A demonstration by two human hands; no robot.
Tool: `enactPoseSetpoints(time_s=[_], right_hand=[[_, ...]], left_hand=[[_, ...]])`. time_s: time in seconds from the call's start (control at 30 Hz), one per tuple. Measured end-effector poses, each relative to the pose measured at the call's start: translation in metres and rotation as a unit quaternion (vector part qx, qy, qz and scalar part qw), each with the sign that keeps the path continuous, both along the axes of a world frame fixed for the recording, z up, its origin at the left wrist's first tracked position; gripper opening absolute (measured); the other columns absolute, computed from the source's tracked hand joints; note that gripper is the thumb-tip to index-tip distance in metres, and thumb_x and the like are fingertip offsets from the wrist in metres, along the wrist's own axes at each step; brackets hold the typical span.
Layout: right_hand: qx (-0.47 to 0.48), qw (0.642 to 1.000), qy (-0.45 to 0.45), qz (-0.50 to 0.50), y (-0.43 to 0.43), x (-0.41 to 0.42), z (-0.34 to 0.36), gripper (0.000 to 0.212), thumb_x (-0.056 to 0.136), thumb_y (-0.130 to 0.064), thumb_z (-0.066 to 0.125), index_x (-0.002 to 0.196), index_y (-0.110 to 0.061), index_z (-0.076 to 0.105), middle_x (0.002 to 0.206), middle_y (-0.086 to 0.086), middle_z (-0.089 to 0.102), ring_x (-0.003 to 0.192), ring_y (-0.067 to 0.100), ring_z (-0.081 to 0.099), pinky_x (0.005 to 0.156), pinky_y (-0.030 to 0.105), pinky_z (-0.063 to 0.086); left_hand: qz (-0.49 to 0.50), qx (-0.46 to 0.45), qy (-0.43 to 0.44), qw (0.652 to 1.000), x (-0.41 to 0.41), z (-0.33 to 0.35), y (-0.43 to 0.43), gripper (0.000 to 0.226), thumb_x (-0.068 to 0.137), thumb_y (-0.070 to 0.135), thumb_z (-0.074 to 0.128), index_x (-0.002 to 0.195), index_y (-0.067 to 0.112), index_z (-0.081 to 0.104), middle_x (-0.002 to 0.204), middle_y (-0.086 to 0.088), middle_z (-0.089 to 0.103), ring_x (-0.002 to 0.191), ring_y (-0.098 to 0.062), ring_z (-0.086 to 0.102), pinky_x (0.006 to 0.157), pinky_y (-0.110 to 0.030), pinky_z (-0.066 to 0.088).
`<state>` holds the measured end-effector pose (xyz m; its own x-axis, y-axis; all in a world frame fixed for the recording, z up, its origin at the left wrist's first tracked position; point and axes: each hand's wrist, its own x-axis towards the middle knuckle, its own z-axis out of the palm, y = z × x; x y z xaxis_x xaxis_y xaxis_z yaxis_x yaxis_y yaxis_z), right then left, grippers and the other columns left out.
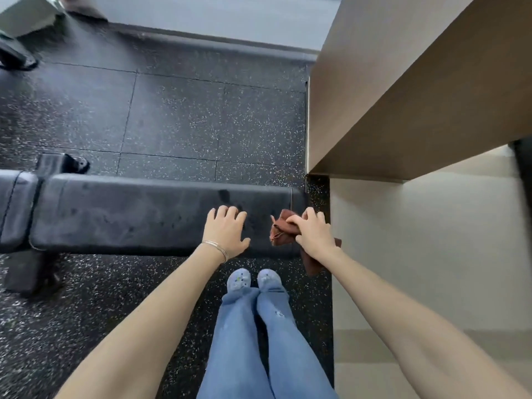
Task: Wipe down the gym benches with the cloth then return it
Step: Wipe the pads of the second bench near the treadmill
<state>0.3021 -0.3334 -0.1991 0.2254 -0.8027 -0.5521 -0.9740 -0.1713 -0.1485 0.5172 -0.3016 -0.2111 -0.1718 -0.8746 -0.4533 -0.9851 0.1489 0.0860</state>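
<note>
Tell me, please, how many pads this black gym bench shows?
2: the long pad across the middle, and a shorter pad at the left edge, cut off by the frame; more may lie beyond.

Long black padded bench (pixel 144 214), 9 o'clock: leather-like cover, smooth, faint sheen, streaky. Crumpled reddish-brown cloth (pixel 283 228): soft fabric, matt. Black speckled floor tiles (pixel 201 116), 12 o'clock: rubber-like, grainy, matt. Thin silver bracelet (pixel 217 247): metal, shiny.

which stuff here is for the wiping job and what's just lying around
For the job: brown cloth, gripped by the right hand; black bench, with the left hand resting on it.
Just there: beige counter; machine foot at far left; speckled floor.
</note>
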Motion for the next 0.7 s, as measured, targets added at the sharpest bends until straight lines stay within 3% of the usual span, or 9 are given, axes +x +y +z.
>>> enactPoseSetpoints(time_s=[0.13, 0.37, 0.57, 0.7], right_hand=[[-0.032, 0.999, -0.003, -0.042, -0.016, 0.0, -0.075, 0.044, 0.089, -0.012, 0.055, 0.127, -0.034, 0.049, 0.12, 0.005, 0.04, 0.109, 0.027, 0.039, 0.087, 0.043, 0.045], [-0.107, 0.993, -0.014, -0.046, -0.062, -0.001, -0.192, 0.045, 0.09, -0.004, 0.047, 0.128, -0.029, 0.051, 0.125, 0.009, 0.04, 0.108, 0.033, 0.036, 0.083, 0.046, 0.039], [-0.148, 0.986, -0.033, -0.067, -0.108, 0.005, -0.243, 0.053, 0.086, 0.001, 0.045, 0.127, -0.034, 0.051, 0.136, 0.006, 0.04, 0.116, 0.033, 0.036, 0.087, 0.045, 0.035], [-0.206, 0.971, -0.067, -0.105, -0.071, 0.007, -0.255, 0.06, 0.079, 0.01, 0.048, 0.125, -0.029, 0.056, 0.135, 0.009, 0.047, 0.116, 0.035, 0.041, 0.089, 0.045, 0.034]], left_hand=[[-0.077, 0.011, -0.014, 0.997, 0.0, -0.077, -0.023, 0.07, 0.085, 0.05, 0.05, 0.143, 0.017, 0.028, 0.144, -0.007, 0.036, 0.134, -0.029, 0.03, 0.113, -0.047, 0.019], [-0.039, -0.036, 0.022, 0.998, -0.016, -0.19, -0.071, 0.069, 0.086, 0.049, 0.048, 0.143, 0.014, 0.03, 0.148, -0.01, 0.033, 0.139, -0.029, 0.025, 0.114, -0.046, 0.018], [-0.013, -0.064, 0.017, 0.998, -0.001, -0.236, -0.108, 0.073, 0.087, 0.047, 0.047, 0.145, 0.008, 0.025, 0.152, -0.015, 0.028, 0.142, -0.031, 0.021, 0.116, -0.047, 0.016], [-0.008, -0.043, 0.013, 0.999, 0.006, -0.248, -0.117, 0.074, 0.088, 0.048, 0.045, 0.146, 0.008, 0.024, 0.152, -0.015, 0.028, 0.142, -0.031, 0.022, 0.117, -0.048, 0.015]])
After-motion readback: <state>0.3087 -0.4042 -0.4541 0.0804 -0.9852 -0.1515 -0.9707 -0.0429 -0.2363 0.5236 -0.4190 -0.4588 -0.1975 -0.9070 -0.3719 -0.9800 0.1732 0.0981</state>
